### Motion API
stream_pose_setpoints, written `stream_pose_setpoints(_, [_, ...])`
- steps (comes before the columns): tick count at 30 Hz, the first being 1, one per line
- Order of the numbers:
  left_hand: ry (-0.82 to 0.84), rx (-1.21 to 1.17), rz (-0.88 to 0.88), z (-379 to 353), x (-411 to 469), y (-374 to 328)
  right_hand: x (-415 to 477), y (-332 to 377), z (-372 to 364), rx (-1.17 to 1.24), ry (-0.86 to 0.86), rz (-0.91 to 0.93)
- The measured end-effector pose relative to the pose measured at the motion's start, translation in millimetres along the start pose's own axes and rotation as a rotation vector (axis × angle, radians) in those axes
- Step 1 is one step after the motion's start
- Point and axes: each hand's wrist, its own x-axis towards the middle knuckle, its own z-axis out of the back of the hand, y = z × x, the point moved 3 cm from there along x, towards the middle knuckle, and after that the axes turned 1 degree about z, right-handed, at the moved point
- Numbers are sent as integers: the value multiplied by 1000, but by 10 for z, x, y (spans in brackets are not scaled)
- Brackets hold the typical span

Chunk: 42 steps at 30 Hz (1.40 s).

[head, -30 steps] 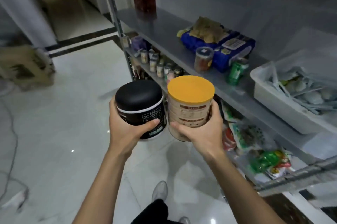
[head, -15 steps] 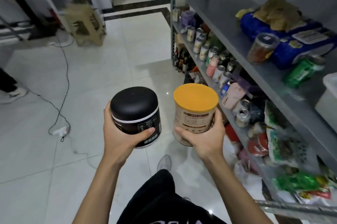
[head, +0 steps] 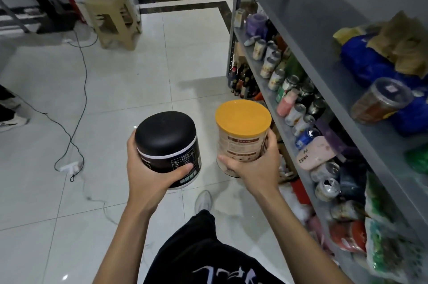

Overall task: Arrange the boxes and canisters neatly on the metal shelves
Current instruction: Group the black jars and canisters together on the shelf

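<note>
- Head view: the left hand (head: 148, 168) wraps around a black tub (head: 168, 148), thumb across its label and fingers behind, holding it upright above the tiled floor (head: 115, 89).
- The right hand (head: 252, 165) grips a tan can (head: 242, 135) with an orange lid (head: 243, 117), thumb on the lower front, fingers curled round the far side; the can stands upright.
- The tub and the can sit side by side in the air, close but apart, both just left of the metal shelves (head: 312, 36).
- The can is near the front edge of the lower shelf, where a row of drink cans (head: 278, 77) runs along it, with a pink pouch (head: 315, 154) lying further along.
- On the shelf above lie a blue bag (head: 370, 63) and a clear jar (head: 379, 101) tipped on its side.
- Snack packets (head: 382, 249) crowd the lower shelf nearest the camera.
- Across the floor stand a tan stool (head: 113, 19) and a white power strip (head: 71, 166) with a black cable.
- The person's black shorts (head: 196, 253) and one white shoe (head: 203, 200) show below.
</note>
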Motion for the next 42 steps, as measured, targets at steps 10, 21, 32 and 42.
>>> stream_pose_setpoints(10, [143, -54, -10, -609, 1897, -32, 1269, -1, -426, -19, -133, -37])
stream_pose_setpoints(21, [174, -26, -70, -1269, 3302, -38, 2655, -73, -803, -43, -168, -92])
stream_pose_setpoints(32, [-33, 23, 22, -1592, 4599, -61, 4838, 11, -1450, -48, -7, -21])
stream_pose_setpoints(42, [-153, 42, 46, -1668, 5663, -8, 6186, 122, -2212, -14, 131, 31])
